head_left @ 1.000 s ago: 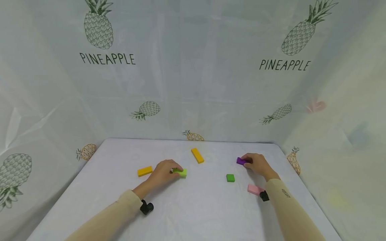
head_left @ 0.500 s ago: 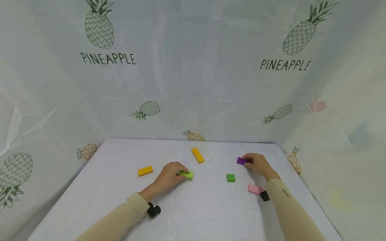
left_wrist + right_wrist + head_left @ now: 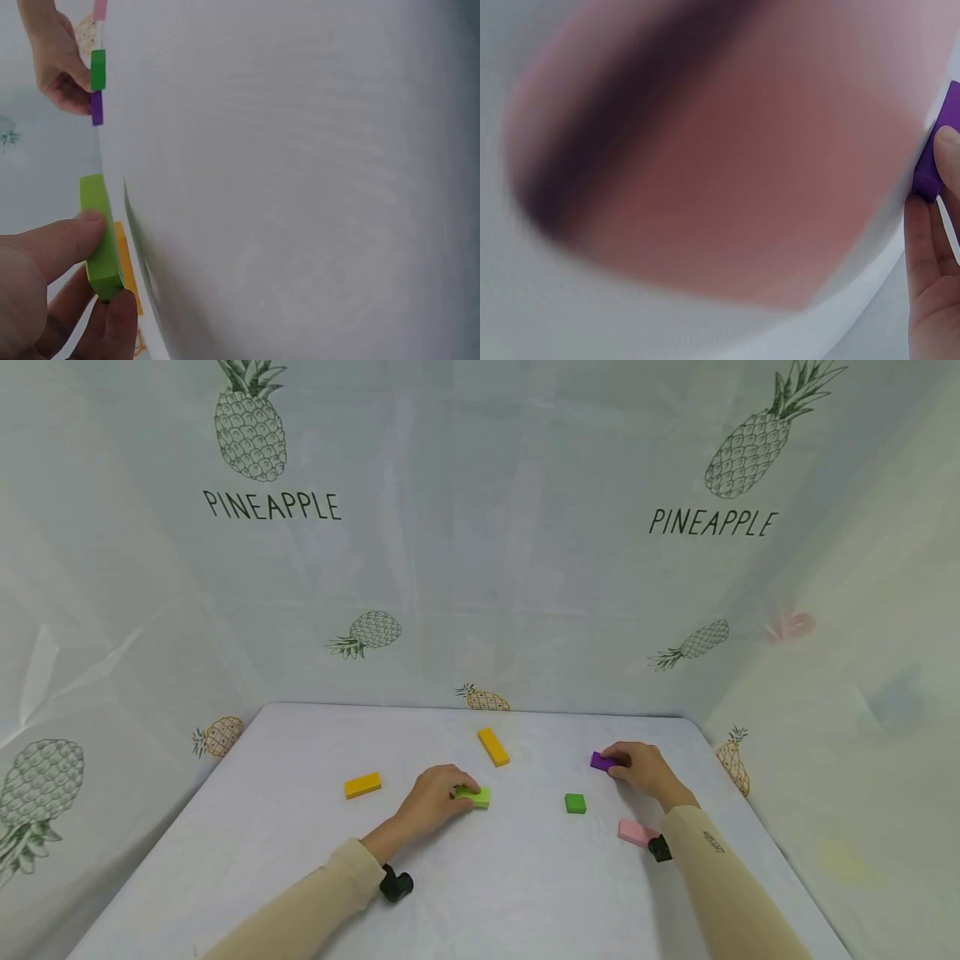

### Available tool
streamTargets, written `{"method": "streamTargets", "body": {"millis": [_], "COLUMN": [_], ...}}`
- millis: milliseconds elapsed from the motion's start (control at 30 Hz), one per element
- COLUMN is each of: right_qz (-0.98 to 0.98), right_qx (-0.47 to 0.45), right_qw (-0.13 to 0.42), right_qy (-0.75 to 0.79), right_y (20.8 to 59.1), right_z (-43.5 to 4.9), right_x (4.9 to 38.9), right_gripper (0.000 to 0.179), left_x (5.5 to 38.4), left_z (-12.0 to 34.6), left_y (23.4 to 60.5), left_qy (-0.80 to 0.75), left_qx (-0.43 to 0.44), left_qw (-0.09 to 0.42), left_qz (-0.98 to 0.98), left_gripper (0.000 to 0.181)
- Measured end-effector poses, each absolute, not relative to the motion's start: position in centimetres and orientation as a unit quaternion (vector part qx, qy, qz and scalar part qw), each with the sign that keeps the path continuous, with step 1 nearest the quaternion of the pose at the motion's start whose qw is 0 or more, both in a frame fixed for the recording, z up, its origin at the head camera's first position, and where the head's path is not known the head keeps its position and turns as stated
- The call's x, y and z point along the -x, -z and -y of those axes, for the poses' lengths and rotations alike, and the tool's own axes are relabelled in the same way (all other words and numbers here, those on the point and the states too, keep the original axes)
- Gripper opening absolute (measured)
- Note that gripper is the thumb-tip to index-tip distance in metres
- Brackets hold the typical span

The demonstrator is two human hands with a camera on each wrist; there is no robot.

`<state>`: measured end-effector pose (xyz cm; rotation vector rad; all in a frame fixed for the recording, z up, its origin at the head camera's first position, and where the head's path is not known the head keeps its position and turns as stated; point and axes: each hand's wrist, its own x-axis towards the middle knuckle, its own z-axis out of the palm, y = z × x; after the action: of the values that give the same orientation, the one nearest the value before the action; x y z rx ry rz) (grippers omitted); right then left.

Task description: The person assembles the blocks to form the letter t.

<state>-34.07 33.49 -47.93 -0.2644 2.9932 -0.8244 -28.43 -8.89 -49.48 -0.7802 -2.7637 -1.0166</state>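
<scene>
Lime block: left hand has it pinched in its fingers, low over or on the surface — can't tell which. Slow and level, I'd say.
Purple block: pinched in the right hand's fingers, farther back; just brace it gently.
Green block: sits between those two — easy to bump, so steer wide.
Pink block: right by the wrist camera, so don't swing that.
</scene>
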Motion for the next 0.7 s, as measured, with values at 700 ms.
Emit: {"method": "streamTargets", "body": {"millis": [700], "right_qz": [-0.964], "right_qx": [0.091], "right_qw": [0.01], "right_qy": [0.248], "right_y": [47.92], "right_z": [-33.46], "right_x": [34.0], "right_gripper": [0.028], "left_x": [28.71], "left_z": [8.56], "left_y": [50.38], "left_qy": [0.343], "left_qx": [0.215], "left_qw": [0.039], "left_qz": [0.914], "left_gripper": [0.018]}}
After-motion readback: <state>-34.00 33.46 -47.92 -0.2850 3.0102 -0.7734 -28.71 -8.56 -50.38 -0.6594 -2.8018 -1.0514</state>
